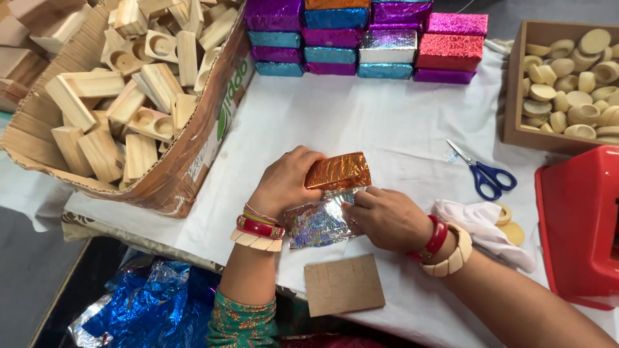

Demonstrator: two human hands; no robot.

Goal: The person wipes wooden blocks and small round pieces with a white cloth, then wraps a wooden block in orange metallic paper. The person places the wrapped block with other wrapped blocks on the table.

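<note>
**A:** Head view, the only one here. Your left hand [284,183] has its grip clamped over the top of the block [339,171], which already wears orange crinkly foil on its upper faces. It sits tilted on the white cloth [387,122] of the desk, right in the middle. Your right hand [387,219] has fingers closed, pinching and pressing the loose foil sheet [319,222], silvery side up, that trails out from under the block toward you.

**B:** So how far in would you say?

**A:** I'd call this one about half wrapped. The top is covered, but the flap nearest you isn't folded up yet and the ends look unfinished. Overall there's a stack of wrapped blocks [367,38] at the back in purple, blue, silver, pink and orange, so a good batch is done. But the cardboard box [193,161] on your left is heaped with bare wooden blocks [129,77], so plenty left.

**B:** Materials?

**A:** Foil is thin, wrinkled, shiny, holds a crease. The wood is pale, squared, smooth; some pieces have a round recess cut in. A wooden tray [516,84] on your right holds small round wooden cups [570,71]. Blue-handled scissors [487,173] lie near it, next to a red plastic stool [577,219] and a soft white rag [483,225]. A flat brown card piece [343,285] sits at the desk edge, and blue foil [148,299] is bunched up below the desk.
</note>
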